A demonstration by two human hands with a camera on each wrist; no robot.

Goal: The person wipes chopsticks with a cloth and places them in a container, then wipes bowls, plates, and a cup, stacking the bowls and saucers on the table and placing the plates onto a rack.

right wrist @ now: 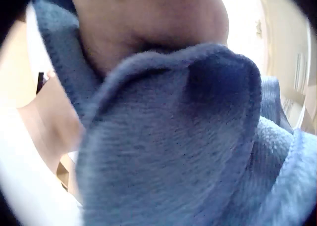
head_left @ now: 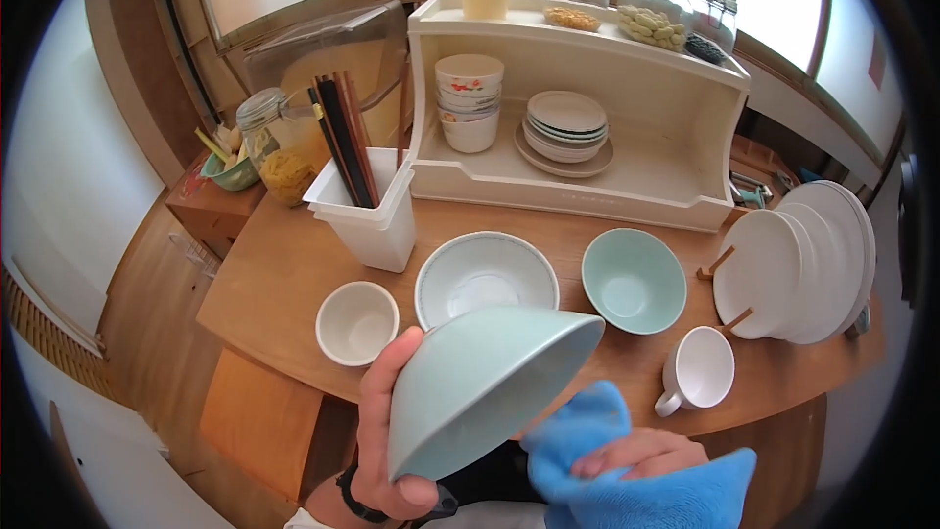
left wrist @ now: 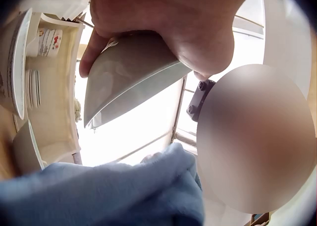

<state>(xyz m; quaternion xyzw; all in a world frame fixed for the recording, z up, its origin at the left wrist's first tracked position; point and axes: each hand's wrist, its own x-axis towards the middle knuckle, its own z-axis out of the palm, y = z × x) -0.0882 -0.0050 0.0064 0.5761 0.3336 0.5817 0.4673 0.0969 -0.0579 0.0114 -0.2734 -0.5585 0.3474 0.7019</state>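
Observation:
A pale blue-green bowl (head_left: 475,372) is held tilted on its side over the table's near edge, its opening turned toward the lower right. My left hand (head_left: 372,426) grips it from the left, thumb low near the rim and fingers behind the base. In the left wrist view the same bowl (left wrist: 129,72) hangs below the palm. My right hand (head_left: 646,453) holds a bunched blue cloth (head_left: 671,495) to the right of the bowl, apart from its rim. The cloth (right wrist: 163,137) fills most of the right wrist view and hides the right fingertips.
On the table stand a white bowl (head_left: 487,279), a green bowl (head_left: 634,281), a small cream cup (head_left: 357,323), a white mug (head_left: 703,369) and racked plates (head_left: 764,274). Behind are a chopstick holder (head_left: 377,235) and a shelf (head_left: 656,127) with stacked dishes and jars.

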